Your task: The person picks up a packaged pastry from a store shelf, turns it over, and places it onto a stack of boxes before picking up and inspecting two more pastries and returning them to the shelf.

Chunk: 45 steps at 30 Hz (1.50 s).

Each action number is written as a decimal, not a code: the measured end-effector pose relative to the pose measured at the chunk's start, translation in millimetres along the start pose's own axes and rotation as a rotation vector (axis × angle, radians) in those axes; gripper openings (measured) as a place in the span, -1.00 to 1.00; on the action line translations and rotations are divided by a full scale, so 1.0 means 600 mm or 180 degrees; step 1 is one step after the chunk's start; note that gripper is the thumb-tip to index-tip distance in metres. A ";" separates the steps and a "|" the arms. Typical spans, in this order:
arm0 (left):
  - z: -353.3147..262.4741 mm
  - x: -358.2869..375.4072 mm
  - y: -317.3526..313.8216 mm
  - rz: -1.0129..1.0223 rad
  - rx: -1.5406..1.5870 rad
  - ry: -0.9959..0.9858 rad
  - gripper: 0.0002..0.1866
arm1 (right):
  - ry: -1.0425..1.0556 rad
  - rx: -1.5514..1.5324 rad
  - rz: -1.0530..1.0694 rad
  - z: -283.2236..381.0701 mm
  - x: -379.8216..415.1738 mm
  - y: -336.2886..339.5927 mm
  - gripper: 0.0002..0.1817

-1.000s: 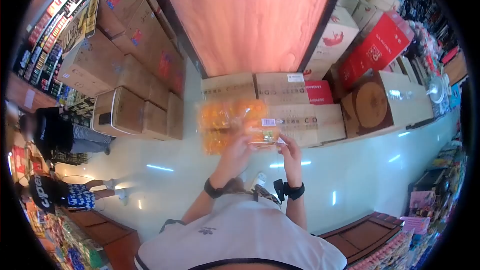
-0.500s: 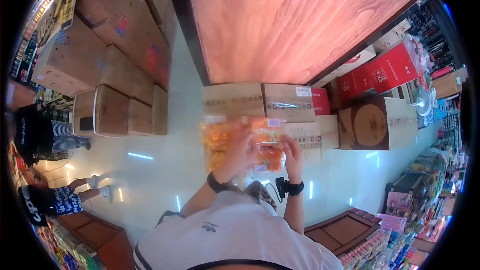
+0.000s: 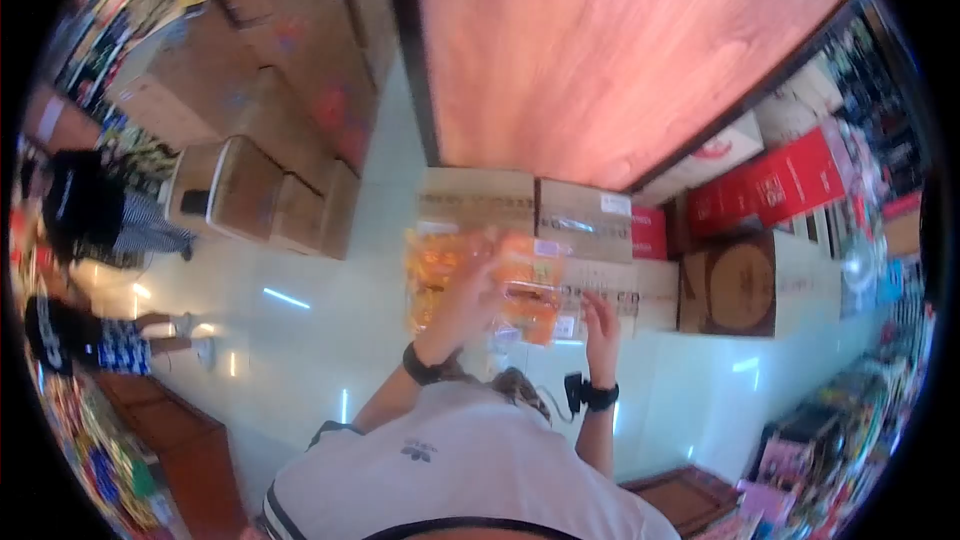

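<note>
Two orange packs in clear plastic lie side by side in front of me, a left pack (image 3: 428, 275) and a right pack (image 3: 540, 292). My left hand (image 3: 468, 300) reaches across them where they meet. Its fingers look stretched out over the packs, though blur softens their outline. To the right of the right pack is my right hand (image 3: 602, 333), raised and apart from it, its fingers loosely spread with nothing between them. Both wrists wear dark bands.
Cardboard cartons (image 3: 475, 195) stand directly beyond the packs, with a large brown box (image 3: 728, 280) and red boxes (image 3: 770, 185) at right. A wood-grain panel (image 3: 600, 60) rises ahead. Stacked cartons (image 3: 250, 195) line the left, where two people are partly visible.
My right hand has left the edge of the right pack and moved a little right and down. My left hand stays over the packs. The view has turned slightly.
</note>
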State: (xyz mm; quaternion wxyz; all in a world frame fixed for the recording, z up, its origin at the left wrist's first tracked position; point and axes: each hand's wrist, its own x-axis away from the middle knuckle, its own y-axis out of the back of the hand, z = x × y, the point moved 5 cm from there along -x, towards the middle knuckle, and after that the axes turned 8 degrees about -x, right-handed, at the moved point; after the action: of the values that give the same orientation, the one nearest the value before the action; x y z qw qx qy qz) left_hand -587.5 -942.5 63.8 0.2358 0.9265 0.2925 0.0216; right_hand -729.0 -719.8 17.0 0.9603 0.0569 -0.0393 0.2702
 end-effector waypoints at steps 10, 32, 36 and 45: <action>-0.015 0.213 0.052 -0.1450 -0.1090 0.0465 -0.67 | -0.1514 0.0718 0.1167 -0.243 0.095 0.199 -0.58; -0.116 0.689 -0.038 -0.2730 -0.0889 0.1794 -0.63 | -0.0201 0.0205 0.2438 -0.020 0.058 -0.039 -0.35; -0.178 0.866 -0.071 -0.3321 -0.0793 0.1968 -0.62 | -0.0139 0.0199 0.2869 0.000 0.155 -0.115 -0.30; -0.266 1.211 -0.268 -0.5261 -0.0839 0.2767 -0.63 | -0.0909 0.1081 0.3892 -0.129 0.388 -0.107 -0.20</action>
State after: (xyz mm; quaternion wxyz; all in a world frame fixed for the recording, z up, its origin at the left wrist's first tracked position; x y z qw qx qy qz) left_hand -100.1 -358.1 62.1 0.1496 0.3019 0.9145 0.2241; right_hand -494.0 -644.5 -40.7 0.5963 0.2106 -0.1485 0.7603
